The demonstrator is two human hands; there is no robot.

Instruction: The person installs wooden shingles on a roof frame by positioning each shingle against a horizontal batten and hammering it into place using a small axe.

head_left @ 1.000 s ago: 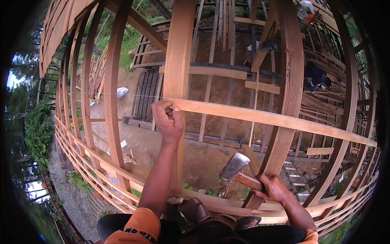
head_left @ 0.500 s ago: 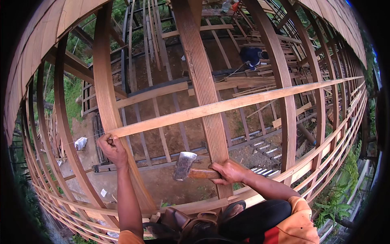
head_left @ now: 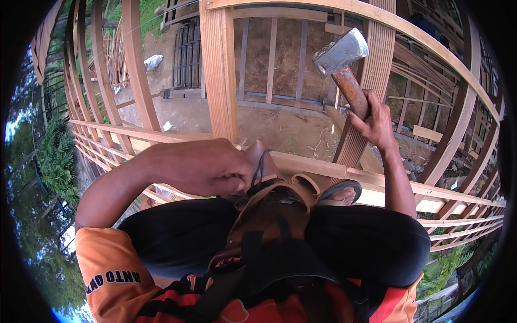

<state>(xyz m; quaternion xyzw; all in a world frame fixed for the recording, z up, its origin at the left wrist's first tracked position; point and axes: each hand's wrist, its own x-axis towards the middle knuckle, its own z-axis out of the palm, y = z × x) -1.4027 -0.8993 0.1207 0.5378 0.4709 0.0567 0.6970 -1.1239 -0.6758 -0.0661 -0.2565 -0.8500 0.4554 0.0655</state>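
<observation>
In my right hand (head_left: 378, 123) I grip a hatchet (head_left: 353, 91) by its worn wooden handle. Its metal head, with a bright flared edge, is raised beside an upright-looking rafter (head_left: 379, 59). My left hand (head_left: 218, 168) is at the brown leather tool pouch (head_left: 285, 207) at my waist. Its fingers are curled against the pouch's left side, and what they hold, if anything, is hidden. A long thin wooden batten (head_left: 301, 4) crosses the rafters at the top.
Another rafter (head_left: 218, 70) stands left of centre. My sandalled foot (head_left: 342, 192) rests by a lower horizontal batten (head_left: 301, 161). Through the open frame, far below, lie the ground, a white sack (head_left: 153, 62) and stacked timber (head_left: 423, 70). Trees (head_left: 59, 156) are at the left.
My left hand has left the batten's end and come back to the tool pouch. My right hand has raised the hatchet, turning it upward. The view has tilted down toward my lap.
</observation>
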